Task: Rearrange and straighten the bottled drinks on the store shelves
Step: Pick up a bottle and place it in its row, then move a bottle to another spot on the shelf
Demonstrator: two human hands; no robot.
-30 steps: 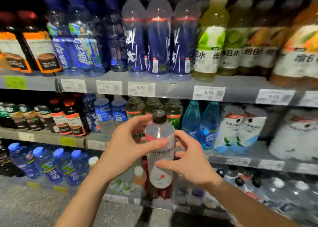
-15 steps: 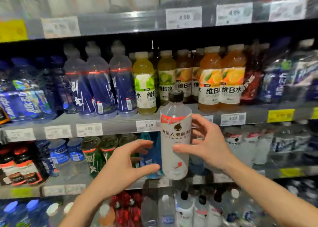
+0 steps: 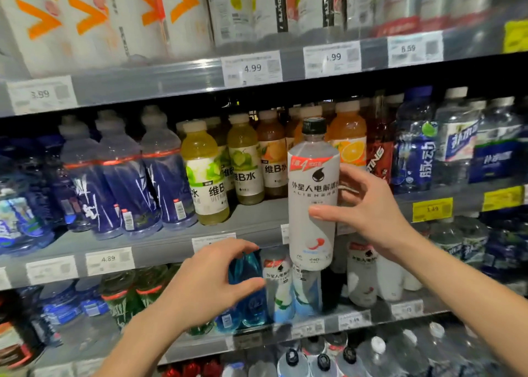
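**Op A:** I noted a bare strip of middle shelf in front of the green-label bottles, running right to the held white bottle. A hand could pass there.

**Op B:** I logged the same. Left of it, the blue bottles stood at the shelf's front edge, shoulder to shoulder; no way in between them.

**Op A:** The orange bottle and a red one blocked the row behind the held bottle. The right hand filled the space beside it.

**Op B:** Below, the left hand hung free in front of the lower shelf's blue and white bottles, packed close.
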